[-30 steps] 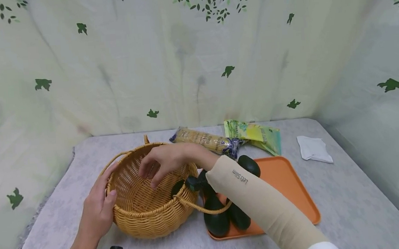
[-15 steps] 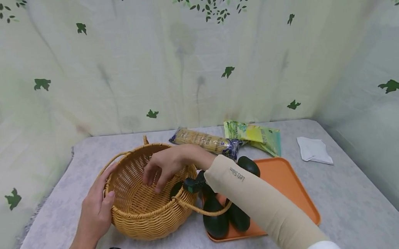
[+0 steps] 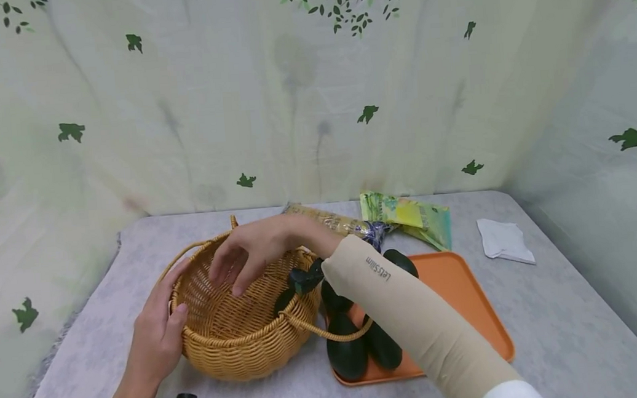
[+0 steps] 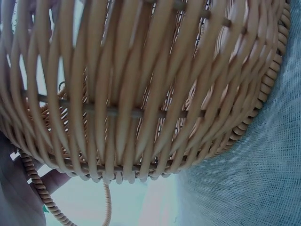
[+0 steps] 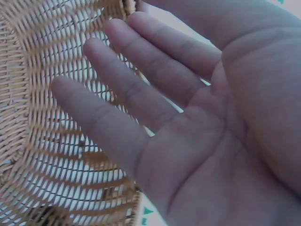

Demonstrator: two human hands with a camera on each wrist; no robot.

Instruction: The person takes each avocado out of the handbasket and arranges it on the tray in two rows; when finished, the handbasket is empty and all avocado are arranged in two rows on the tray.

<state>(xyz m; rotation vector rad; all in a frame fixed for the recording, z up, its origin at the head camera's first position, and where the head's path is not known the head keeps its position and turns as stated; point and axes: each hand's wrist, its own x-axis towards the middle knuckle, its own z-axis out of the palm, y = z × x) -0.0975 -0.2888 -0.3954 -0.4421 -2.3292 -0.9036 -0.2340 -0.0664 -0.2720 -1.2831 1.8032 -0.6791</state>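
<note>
A tan wicker basket (image 3: 246, 358) is tilted on the table, its opening turned toward me. At its left side my left hand (image 3: 158, 333) grips the rim, thumb on the near edge and fingers along the outside. In the left wrist view, part of that hand (image 4: 19, 193) shows beside the basket's thin handle. My right hand (image 3: 255, 246) hovers over the opening with nothing in it. Its palm and loosely extended fingers (image 5: 113, 127) show in the right wrist view. Inside the basket, at the right, lies a dark green rounded thing (image 3: 284, 301), partly hidden.
Right of the basket, an orange tray (image 3: 458, 288) bears several dark green, pear-shaped vegetables (image 3: 347, 351), partly under my right forearm. Behind are a clear bag of dried noodles (image 3: 342, 222) and a green-yellow packet (image 3: 408, 214). A white packet (image 3: 504, 240) lies far right.
My right hand dipped slightly into the basket, then rose and shifted left, staying without anything in it. The left hand keeps its hold on the rim, and the basket stays put.
</note>
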